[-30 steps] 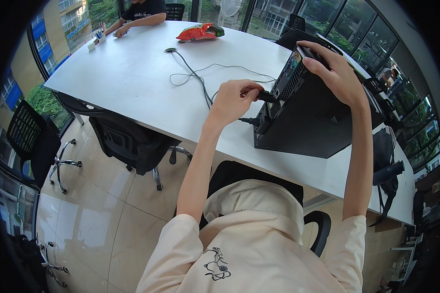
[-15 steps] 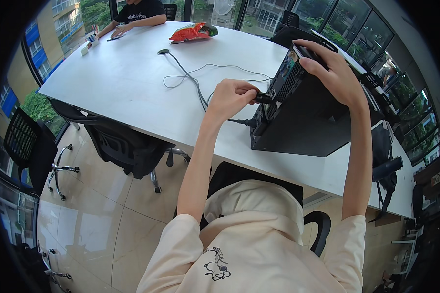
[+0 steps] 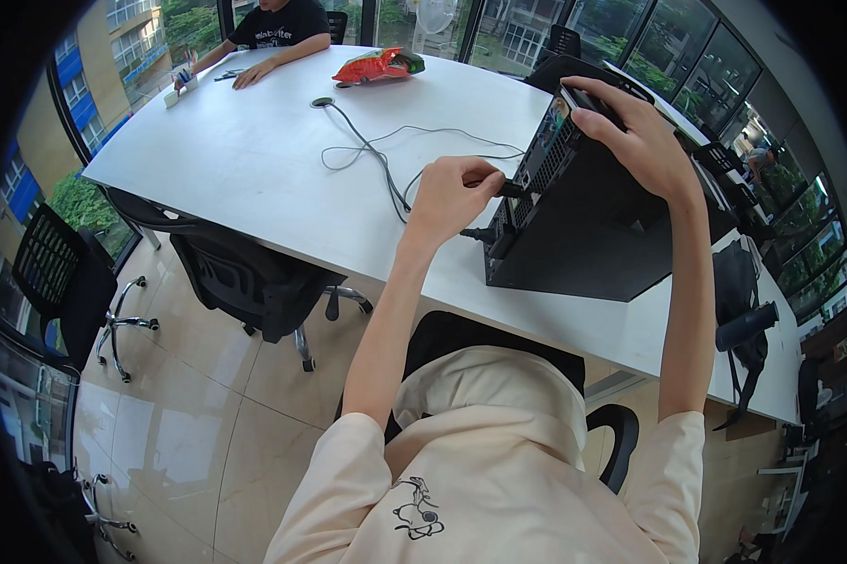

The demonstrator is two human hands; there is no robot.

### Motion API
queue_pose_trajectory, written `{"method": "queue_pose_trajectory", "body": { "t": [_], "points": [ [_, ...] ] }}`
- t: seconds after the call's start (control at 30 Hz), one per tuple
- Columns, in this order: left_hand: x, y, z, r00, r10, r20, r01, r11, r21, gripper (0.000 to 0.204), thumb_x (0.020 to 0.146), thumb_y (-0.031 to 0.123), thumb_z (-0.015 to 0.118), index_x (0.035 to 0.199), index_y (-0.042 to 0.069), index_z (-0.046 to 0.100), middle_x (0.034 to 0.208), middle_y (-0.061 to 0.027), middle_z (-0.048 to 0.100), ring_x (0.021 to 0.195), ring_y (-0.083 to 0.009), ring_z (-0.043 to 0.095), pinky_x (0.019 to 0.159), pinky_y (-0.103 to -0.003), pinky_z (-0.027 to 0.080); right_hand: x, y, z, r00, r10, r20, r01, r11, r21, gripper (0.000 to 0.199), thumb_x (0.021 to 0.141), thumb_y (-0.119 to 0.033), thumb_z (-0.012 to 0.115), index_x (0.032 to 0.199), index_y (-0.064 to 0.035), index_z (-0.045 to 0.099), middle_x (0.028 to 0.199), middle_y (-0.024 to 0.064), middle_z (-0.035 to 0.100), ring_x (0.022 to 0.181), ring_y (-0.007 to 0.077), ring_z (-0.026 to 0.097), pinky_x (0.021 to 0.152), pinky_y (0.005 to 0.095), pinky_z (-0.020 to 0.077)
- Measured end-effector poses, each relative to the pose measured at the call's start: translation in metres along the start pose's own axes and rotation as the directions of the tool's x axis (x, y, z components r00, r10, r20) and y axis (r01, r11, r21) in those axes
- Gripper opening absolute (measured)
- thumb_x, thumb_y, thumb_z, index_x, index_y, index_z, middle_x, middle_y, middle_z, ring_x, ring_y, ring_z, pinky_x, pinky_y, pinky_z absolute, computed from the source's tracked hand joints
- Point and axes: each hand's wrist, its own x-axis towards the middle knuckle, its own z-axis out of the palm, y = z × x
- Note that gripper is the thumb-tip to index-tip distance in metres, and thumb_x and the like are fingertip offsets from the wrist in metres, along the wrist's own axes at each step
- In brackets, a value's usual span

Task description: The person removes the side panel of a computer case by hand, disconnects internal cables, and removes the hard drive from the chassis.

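Both bare arms rise from 6 o'clock toward 12. The left hand (image 3: 447,193) is curled into a pinch, fingers (image 3: 480,179) pointing to 3 o'clock. The right hand (image 3: 635,141) reaches higher at 1 o'clock, palm down, fingers bent in a clasp.

At centre frame a black computer case (image 3: 602,226) lies on a white table (image 3: 254,169). The left hand (image 3: 451,193) pinches a black plug (image 3: 510,189) at the case's rear panel; the right hand (image 3: 635,141) grips its top edge. Grey cables (image 3: 386,160) trail toward the upper left, where another person's hands (image 3: 249,73) rest.
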Motion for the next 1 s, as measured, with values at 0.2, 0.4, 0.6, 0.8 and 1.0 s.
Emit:
{"method": "queue_pose_trajectory", "body": {
  "t": [0.2, 0.4, 0.6, 0.8, 1.0],
  "points": [
    [0.009, -0.008, 0.002, 0.995, -0.096, 0.028, 0.097, 0.995, -0.033, 0.024, 0.086, 0.018, 0.075, 0.099, -0.002, 0.080, 0.085, -0.0140, 0.079, 0.076, -0.0185, 0.076, 0.074, -0.028, 0.057, 0.000, -0.002, -0.001, 1.000, -0.003, 0.007, 0.003, 1.000, 0.011, 0.066, 0.091, -0.059, 0.056, 0.142, -0.0182, 0.065, 0.113, 0.0150, 0.073, 0.097, 0.0260, 0.067, 0.087, 0.0348, 0.0490],
    [0.012, -0.003, 0.007, 0.997, -0.076, 0.020, 0.077, 0.996, -0.043, 0.026, 0.085, 0.019, 0.076, 0.098, -0.005, 0.079, 0.081, -0.0142, 0.078, 0.075, -0.0173, 0.075, 0.072, -0.029, 0.056, 0.001, 0.000, -0.002, 1.000, 0.013, 0.025, -0.014, 1.000, 0.024, 0.065, 0.091, -0.059, 0.056, 0.141, -0.0179, 0.065, 0.110, 0.0158, 0.072, 0.094, 0.0252, 0.066, 0.086, 0.0335, 0.0483],
    [0.012, -0.009, 0.006, 0.997, -0.045, 0.070, 0.053, 0.993, -0.105, 0.025, 0.089, 0.016, 0.075, 0.097, -0.007, 0.078, 0.083, -0.0143, 0.078, 0.076, -0.0167, 0.074, 0.072, -0.027, 0.056, 0.006, -0.002, -0.002, 1.000, -0.003, 0.027, 0.002, 0.999, 0.049, 0.072, 0.087, -0.062, 0.059, 0.137, -0.0108, 0.067, 0.109, 0.0183, 0.073, 0.093, 0.0288, 0.069, 0.085, 0.0373, 0.0514],
    [0.009, -0.007, 0.011, 0.996, -0.056, 0.070, 0.067, 0.985, -0.161, 0.022, 0.093, 0.014, 0.072, 0.096, -0.008, 0.076, 0.084, -0.0130, 0.078, 0.077, -0.0145, 0.073, 0.072, -0.026, 0.055, 0.005, -0.001, 0.000, 1.000, -0.004, 0.027, 0.004, 1.000, 0.021, 0.070, 0.088, -0.061, 0.056, 0.139, -0.0153, 0.066, 0.111, 0.0169, 0.073, 0.099, 0.0292, 0.066, 0.089, 0.0385, 0.0483],
    [0.013, -0.006, -0.003, 0.972, -0.069, 0.226, 0.086, 0.994, -0.066, 0.026, 0.097, 0.020, 0.070, 0.106, -0.004, 0.072, 0.079, -0.0110, 0.076, 0.071, -0.0119, 0.068, 0.070, -0.027, 0.052, 0.002, 0.000, 0.001, 1.000, -0.021, 0.000, 0.021, 1.000, 0.005, 0.072, 0.088, -0.062, 0.056, 0.141, -0.0139, 0.065, 0.123, 0.0177, 0.072, 0.104, 0.0297, 0.069, 0.094, 0.0388, 0.0511]
  ]
}}
